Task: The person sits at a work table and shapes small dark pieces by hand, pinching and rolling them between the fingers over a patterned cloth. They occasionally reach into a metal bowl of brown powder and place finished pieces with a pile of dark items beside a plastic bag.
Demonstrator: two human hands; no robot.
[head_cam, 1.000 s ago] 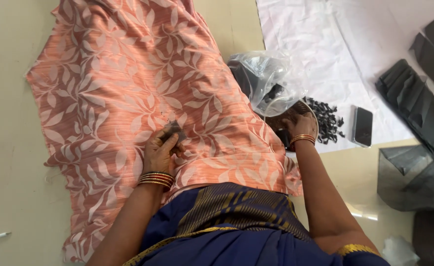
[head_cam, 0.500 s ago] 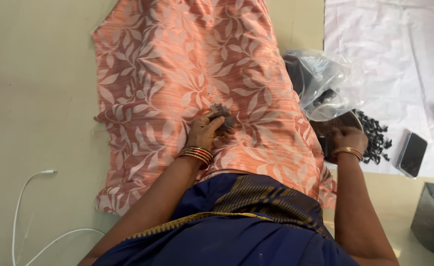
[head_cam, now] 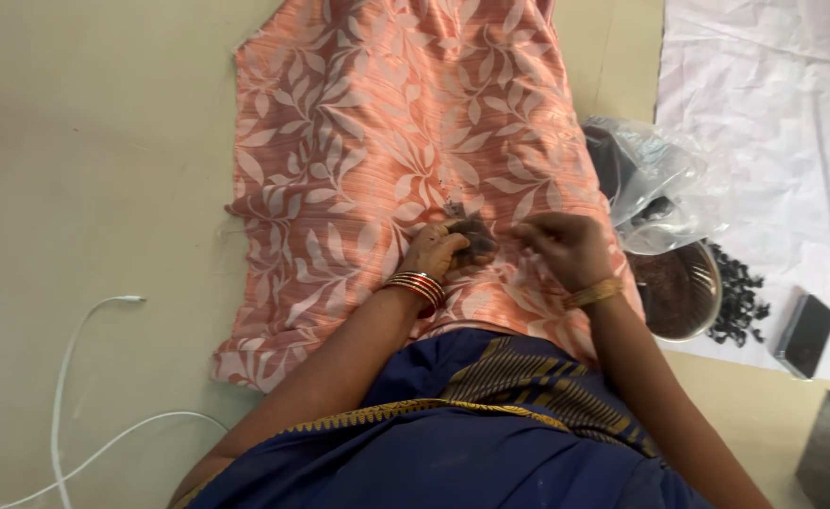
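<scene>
Right hand (head_cam: pixel 566 247) moved from bowl (head_cam: pixel 683 292) to cloth (head_cam: pixel 387 141); left hand (head_cam: pixel 439 253) clutching dark clump (head_cam: pixel 474 238).

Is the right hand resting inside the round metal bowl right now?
No. The right hand is over the orange leaf-patterned cloth, beside the left hand, while the round metal bowl sits apart to its right.

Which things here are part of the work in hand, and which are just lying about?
In use: left hand, right hand, small dark clump, orange leaf-print cloth.
Lying about: metal bowl, plastic bag, phone, white cable.
</scene>
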